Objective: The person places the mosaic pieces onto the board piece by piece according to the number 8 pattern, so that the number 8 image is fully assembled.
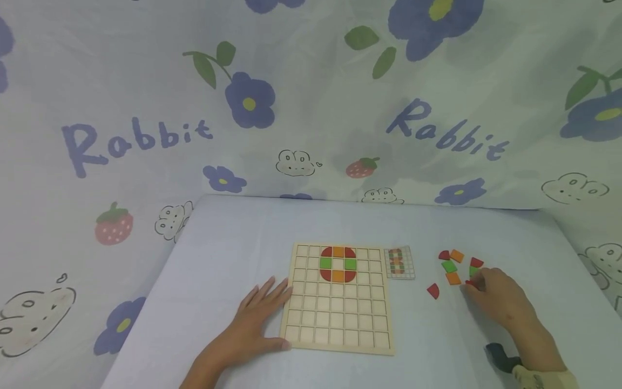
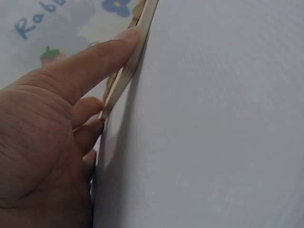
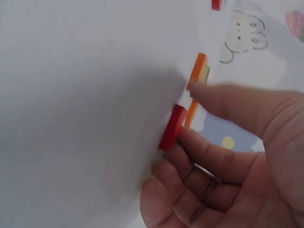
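Note:
My left hand [image 1: 252,327] rests at the left edge of a wooden grid board [image 1: 330,351], thumb and fingers touching its rim. Near the board's top, red quarter-round, orange and green pieces form a ring around one bare cell. At the right my right hand [image 1: 502,297] is over the table beside loose pieces. In the right wrist view, its index fingertip touches a red piece [image 3: 173,127], while the thumb stands apart from it. Close by lie an orange square [image 1: 453,279], a green square [image 1: 449,266] and a red quarter-round [image 1: 433,290].
A small pattern card [image 1: 408,265] lies against the board's right side, printed with two stacked rings. Another orange square [image 1: 457,256] and more red pieces lie farther back. A dark curved object [image 1: 500,356] is at the right wrist. Patterned cloth [image 1: 311,108] hangs behind the white table.

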